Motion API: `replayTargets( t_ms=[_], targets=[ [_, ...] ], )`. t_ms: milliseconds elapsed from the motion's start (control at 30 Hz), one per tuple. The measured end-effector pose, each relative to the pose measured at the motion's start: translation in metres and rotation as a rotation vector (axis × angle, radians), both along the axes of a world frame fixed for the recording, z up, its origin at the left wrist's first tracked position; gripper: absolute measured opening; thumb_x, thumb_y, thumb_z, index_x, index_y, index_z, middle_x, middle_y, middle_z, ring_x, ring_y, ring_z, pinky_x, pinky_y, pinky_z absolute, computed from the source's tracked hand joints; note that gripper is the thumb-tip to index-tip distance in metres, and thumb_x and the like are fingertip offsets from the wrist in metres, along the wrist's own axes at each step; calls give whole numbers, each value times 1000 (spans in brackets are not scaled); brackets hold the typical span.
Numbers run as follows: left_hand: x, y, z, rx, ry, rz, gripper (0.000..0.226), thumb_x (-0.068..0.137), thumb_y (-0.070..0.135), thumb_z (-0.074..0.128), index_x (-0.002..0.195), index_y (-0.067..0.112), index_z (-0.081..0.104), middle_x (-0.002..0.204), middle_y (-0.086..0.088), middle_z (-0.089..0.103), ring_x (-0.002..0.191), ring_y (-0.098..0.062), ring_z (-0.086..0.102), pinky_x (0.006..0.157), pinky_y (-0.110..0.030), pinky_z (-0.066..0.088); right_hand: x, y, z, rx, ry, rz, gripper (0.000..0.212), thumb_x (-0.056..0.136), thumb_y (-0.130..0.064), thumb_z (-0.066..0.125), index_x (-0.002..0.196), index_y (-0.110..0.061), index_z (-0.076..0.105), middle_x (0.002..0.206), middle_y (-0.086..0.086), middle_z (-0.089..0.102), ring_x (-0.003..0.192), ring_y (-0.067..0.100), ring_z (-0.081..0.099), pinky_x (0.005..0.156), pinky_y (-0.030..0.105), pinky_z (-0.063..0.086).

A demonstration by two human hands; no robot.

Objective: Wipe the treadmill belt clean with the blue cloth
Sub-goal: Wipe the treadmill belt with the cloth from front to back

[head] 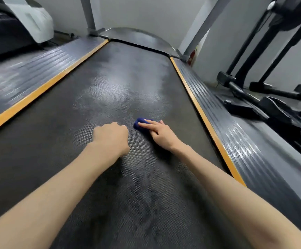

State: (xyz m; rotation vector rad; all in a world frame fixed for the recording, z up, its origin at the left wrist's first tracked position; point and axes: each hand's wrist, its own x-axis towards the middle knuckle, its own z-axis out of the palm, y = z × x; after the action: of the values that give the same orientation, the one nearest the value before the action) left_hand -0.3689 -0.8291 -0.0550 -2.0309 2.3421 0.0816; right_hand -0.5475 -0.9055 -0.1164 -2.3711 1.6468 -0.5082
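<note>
The dark textured treadmill belt (113, 83) runs away from me, with pale dusty patches in its middle and darker streaks nearer to me. A small bunched blue cloth (138, 123) lies on the belt right of centre. My right hand (159, 133) presses flat on the cloth, fingers stretched over it, so most of the cloth is hidden. My left hand (111, 138) is a closed fist resting on the belt just left of the cloth, with nothing seen in it.
Orange strips (43, 89) edge the belt on both sides, with ribbed grey side rails (236, 123) beyond them. Grey uprights (89, 15) rise at the far end. Another treadmill (11, 29) stands at the left, and black exercise equipment (272, 97) at the right.
</note>
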Motion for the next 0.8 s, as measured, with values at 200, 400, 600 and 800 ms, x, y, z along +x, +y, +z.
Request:
replayTargets(
  t_ms=[200, 400, 600, 800],
  targets=[
    [-40, 0, -19, -9, 121, -259, 36, 92, 36, 44, 126, 27, 55, 127, -5, 56, 119, -24, 49, 96, -36, 39, -104, -8, 10, 89, 161, -482, 56, 91, -2, 34, 143, -22, 33, 153, 10, 24, 140, 23, 23, 115, 41, 9],
    [-29, -18, -32, 165, 231, -202, 37, 76, 53, 59, 112, 48, 61, 123, 13, 61, 114, -19, 56, 98, -32, 45, -93, -37, 18, 119, 147, -533, 49, 87, 5, 38, 134, -7, 41, 143, 17, 34, 130, 36, 33, 112, 42, 22],
    [-27, -22, -37, 133, 213, -218, 39, 77, 50, 56, 115, 52, 56, 124, 13, 60, 116, -19, 55, 99, -31, 43, -101, -70, 15, 125, 96, -515, 55, 88, 3, 37, 139, -16, 38, 150, 12, 28, 134, 36, 29, 111, 41, 23],
    [-32, -19, -36, 125, 183, -217, 41, 79, 49, 55, 120, 49, 55, 128, 11, 58, 118, -20, 52, 99, -30, 40, -104, -21, 0, -18, 58, -336, 49, 91, -5, 39, 135, -25, 47, 148, 3, 36, 134, 23, 36, 110, 31, 27]
  ],
)
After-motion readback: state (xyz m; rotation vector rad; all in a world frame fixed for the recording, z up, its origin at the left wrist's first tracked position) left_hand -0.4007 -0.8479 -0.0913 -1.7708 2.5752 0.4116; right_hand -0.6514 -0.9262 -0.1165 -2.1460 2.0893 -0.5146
